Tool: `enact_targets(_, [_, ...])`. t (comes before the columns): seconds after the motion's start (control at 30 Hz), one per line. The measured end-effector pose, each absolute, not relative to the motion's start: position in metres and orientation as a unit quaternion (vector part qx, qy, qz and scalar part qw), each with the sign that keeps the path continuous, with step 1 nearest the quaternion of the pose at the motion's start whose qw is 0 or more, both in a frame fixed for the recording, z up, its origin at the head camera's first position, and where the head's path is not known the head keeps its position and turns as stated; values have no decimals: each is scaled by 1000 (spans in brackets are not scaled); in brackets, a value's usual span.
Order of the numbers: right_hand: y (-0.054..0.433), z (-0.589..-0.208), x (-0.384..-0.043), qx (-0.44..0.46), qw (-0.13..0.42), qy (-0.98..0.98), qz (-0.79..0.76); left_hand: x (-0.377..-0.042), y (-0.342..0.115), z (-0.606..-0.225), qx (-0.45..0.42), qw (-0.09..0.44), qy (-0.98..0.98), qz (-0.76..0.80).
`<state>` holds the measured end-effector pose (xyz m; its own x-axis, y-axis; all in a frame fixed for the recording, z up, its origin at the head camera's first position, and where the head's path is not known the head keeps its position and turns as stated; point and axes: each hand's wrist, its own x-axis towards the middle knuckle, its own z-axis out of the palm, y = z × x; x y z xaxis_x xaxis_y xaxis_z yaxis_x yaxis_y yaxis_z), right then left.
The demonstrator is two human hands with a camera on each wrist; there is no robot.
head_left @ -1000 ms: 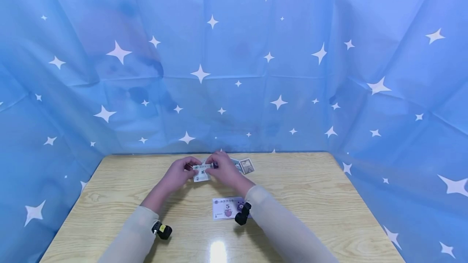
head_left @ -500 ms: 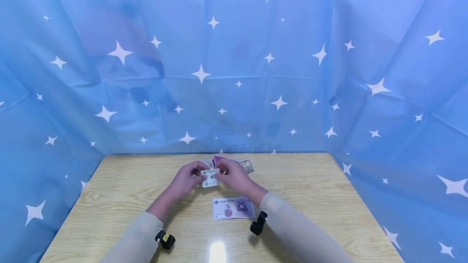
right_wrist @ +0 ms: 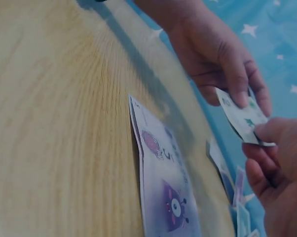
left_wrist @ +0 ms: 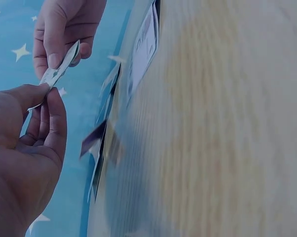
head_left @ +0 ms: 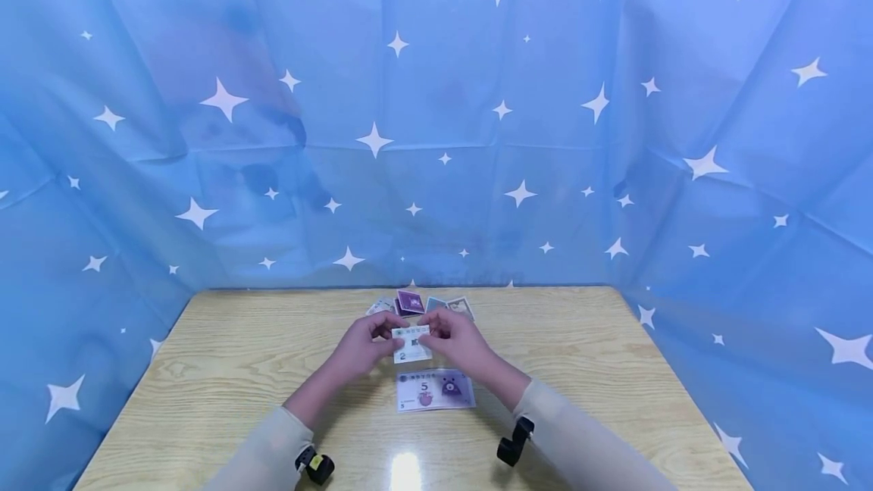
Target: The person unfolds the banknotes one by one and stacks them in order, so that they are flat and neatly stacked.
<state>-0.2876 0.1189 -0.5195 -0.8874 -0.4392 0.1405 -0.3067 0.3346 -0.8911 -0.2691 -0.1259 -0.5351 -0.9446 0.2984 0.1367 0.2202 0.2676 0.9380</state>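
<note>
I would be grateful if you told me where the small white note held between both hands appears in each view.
Head: the white note is below centre, pinched between the left hand and right hand.
Left wrist: upper left, seen at a steep slant.
Right wrist: right of centre, printed face visible.
Shared landmark: the blue starry backdrop.

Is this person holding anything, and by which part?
A rectangular white paper note marked 2: the left hand pinches its left side, the right hand its right side.
</note>
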Motion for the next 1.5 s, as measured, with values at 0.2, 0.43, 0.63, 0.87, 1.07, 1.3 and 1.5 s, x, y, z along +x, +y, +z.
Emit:
enact_targets(0.2, [136, -523, -276, -210, 64, 803, -554, -259, -110, -535, 165, 37, 793, 585])
enact_targets(0.43, [151, -521, -262, -196, 64, 796, -568, -248, -98, -533, 168, 35, 778, 604])
enact_targets(0.63, [157, -517, -254, -195, 68, 786, -583, -243, -92, -532, 163, 32, 768, 619])
enact_targets(0.87, [162, -512, -247, -201, 75, 785, -582, -239, -87, -530, 146, 36, 753, 641])
enact_targets(1.07, [166, -508, -245, -213, 71, 791, -569, -239, -85, -532, 138, 29, 745, 651])
enact_targets(1.3, [170, -508, -246, -231, 68, 799, -552, -238, -82, -530, 131, 39, 734, 665])
enact_targets(1.5, [175, -509, -251, -248, 91, 786, -559, -240, -82, -530, 131, 40, 737, 662])
